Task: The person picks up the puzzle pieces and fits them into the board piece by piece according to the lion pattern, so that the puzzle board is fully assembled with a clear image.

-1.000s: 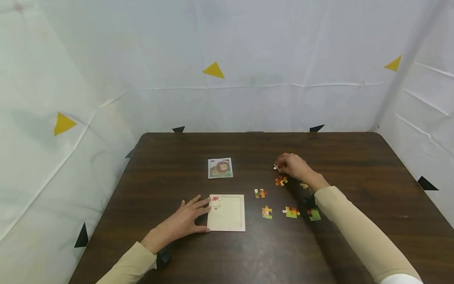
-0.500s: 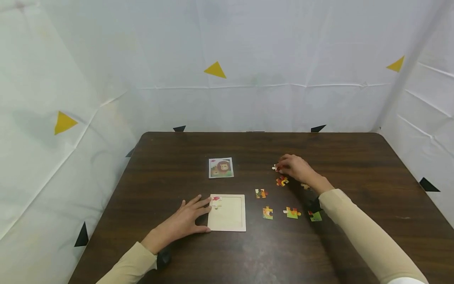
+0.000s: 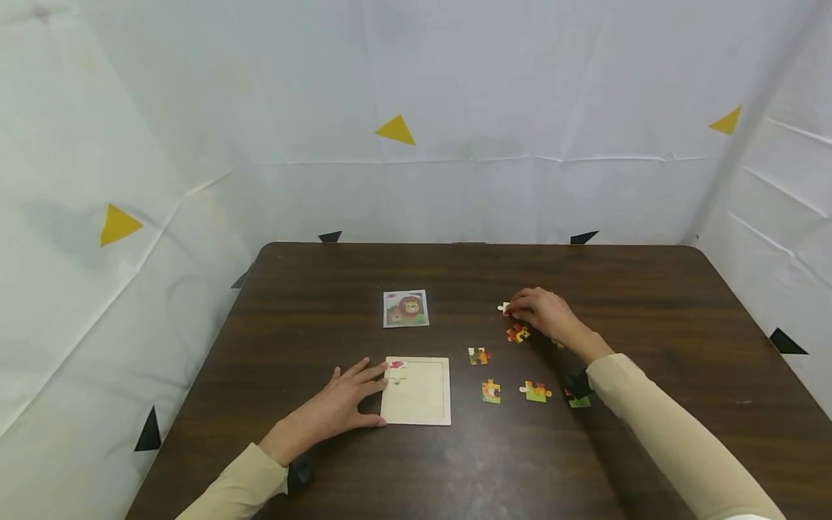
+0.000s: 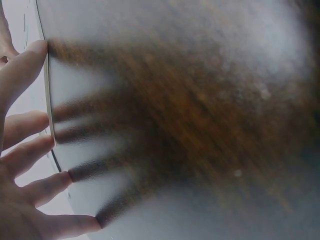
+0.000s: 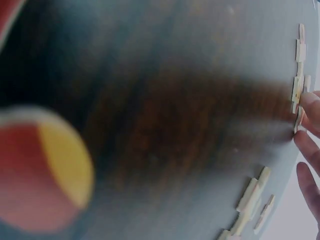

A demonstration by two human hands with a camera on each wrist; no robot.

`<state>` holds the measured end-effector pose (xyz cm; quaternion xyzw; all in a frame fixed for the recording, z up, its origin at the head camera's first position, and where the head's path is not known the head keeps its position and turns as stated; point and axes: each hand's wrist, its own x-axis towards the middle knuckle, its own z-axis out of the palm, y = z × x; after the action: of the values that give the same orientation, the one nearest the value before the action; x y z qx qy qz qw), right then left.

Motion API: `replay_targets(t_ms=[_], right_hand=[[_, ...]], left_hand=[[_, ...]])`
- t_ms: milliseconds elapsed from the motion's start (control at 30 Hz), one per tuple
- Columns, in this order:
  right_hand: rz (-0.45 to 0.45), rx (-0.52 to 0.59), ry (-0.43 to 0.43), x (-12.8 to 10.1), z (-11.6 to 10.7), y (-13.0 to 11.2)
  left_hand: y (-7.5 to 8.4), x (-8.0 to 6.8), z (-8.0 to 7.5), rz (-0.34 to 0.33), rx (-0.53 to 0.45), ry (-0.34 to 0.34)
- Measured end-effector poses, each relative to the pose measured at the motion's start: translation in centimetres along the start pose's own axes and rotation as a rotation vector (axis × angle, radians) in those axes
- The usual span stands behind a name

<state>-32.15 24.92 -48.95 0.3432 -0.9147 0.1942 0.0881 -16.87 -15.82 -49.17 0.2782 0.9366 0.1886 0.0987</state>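
Observation:
My left hand [image 3: 334, 406] lies with fingers spread along the left edge of a square wooden puzzle tray [image 3: 422, 397]. In the left wrist view its thumb and fingertips [image 4: 37, 120] touch the tray edge and table. One white puzzle piece with a pink print [image 3: 396, 370] lies in the tray's upper left corner. Over at the back right, my right hand [image 3: 542, 312] pinches a white and red puzzle piece [image 3: 503, 308] at table level, its left part showing past the fingertips. In the right wrist view the fingers [image 5: 311, 112] close around that piece's edge.
Several loose puzzle pieces lie right of the tray, among them an orange one [image 3: 479, 356], a red and yellow one [image 3: 518, 333] and a green one [image 3: 536, 392]. Behind the tray lies a lion picture card [image 3: 406, 309]. White sheeting [image 3: 455, 195] encloses the dark wooden table [image 3: 312, 303].
My right hand has shifted slightly right and toward me, and a little more of the white and red puzzle piece shows beyond its fingertips. The left hand stays on the tray edge.

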Motion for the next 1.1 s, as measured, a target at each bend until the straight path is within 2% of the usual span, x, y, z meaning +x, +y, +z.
replay_targets(t_ms=[233, 467, 733, 933, 1100], right_hand=[[0.009, 0.004, 0.102, 0.3, -0.2, -1.0], [-0.033, -0.002, 0.177, 1.2, -0.5, -4.2], [-0.078, -0.054, 0.204, 1.6, 0.5, -8.7], [-0.118, -0.039, 0.159, 1.6, 1.0, -11.6], [-0.155, -0.031, 0.151, 1.6, 1.4, -13.0]], left_hand=[[-0.3, 0.2, -0.1, -0.005, 0.027, 0.001], [-0.1, 0.2, -0.3, -0.002, 0.018, 0.0], [0.0, -0.1, 0.2, -0.004, 0.005, -0.002], [-0.1, 0.0, 0.2, -0.003, 0.019, -0.001], [-0.1, -0.1, 0.2, 0.002, 0.016, 0.001]])
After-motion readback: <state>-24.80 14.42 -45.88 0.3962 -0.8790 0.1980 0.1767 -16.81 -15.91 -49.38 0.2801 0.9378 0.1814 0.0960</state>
